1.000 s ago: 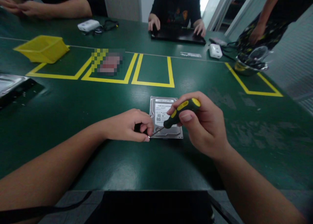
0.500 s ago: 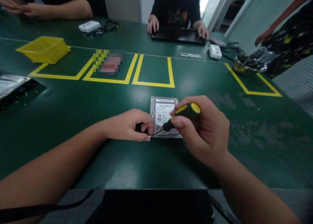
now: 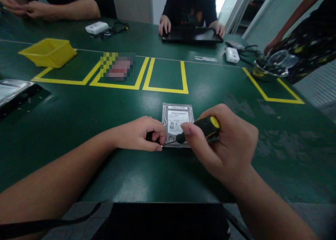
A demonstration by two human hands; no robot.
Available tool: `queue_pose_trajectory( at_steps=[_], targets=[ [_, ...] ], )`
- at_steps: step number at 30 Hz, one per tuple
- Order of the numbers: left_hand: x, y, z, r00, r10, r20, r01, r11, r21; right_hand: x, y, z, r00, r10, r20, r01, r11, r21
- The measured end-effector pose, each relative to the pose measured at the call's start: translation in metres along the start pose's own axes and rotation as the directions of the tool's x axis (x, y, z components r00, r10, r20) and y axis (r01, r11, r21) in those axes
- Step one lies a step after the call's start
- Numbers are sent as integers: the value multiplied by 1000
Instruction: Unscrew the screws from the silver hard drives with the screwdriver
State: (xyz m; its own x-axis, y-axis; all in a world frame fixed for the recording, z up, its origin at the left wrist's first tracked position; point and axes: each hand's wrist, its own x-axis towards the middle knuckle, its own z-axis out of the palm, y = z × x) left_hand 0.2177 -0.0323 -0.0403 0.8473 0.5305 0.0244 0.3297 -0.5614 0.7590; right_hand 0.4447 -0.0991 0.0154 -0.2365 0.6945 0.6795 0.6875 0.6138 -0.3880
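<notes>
A silver hard drive (image 3: 177, 118) with a white label lies flat on the green table (image 3: 78, 107) in front of me. My right hand (image 3: 225, 145) is closed round a black and yellow screwdriver (image 3: 202, 128), whose tip points at the drive's near left corner. My left hand (image 3: 139, 133) is curled at that same corner, its fingers pinched against the drive's edge beside the tip; whether it pinches anything small is hidden.
Yellow tape boxes (image 3: 165, 75) mark the table. A yellow bin (image 3: 48, 51) sits far left, a dark tray (image 3: 13, 93) at the left edge, a metal bowl (image 3: 273, 65) at the right. Other people sit opposite with a laptop (image 3: 191, 35), white adapters and cables.
My right hand has sunk lower and shifted a little right with the screwdriver, its handle now lying flatter. My left hand stays at the drive's corner. The person at the far right has moved.
</notes>
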Motion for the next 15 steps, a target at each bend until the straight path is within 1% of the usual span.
queue_pose_trajectory(
  at_steps=[5, 9, 11, 14, 15],
  targets=[
    [0, 1, -1, 1000, -2, 8, 1, 1000, 12, 5, 2, -2, 995, -32, 91, 24, 996, 89],
    [0, 2, -2, 1000, -1, 31, 0, 1000, 14, 10, 3, -6, 984, -35, 174, 6, 987, 161],
    [0, 3, -3, 999, -3, 43, 2, 1000, 16, 13, 4, -8, 975, -47, 216, 0, 978, 210],
    [1, 5, -4, 998, -3, 66, 2, 1000, 4, 18, 3, -10, 955, -100, 280, 21, 962, 272],
    [0, 6, -4, 998, -4, 56, 4, 1000, 3, 20, 3, -12, 945, -119, 305, 29, 958, 285]
  ],
)
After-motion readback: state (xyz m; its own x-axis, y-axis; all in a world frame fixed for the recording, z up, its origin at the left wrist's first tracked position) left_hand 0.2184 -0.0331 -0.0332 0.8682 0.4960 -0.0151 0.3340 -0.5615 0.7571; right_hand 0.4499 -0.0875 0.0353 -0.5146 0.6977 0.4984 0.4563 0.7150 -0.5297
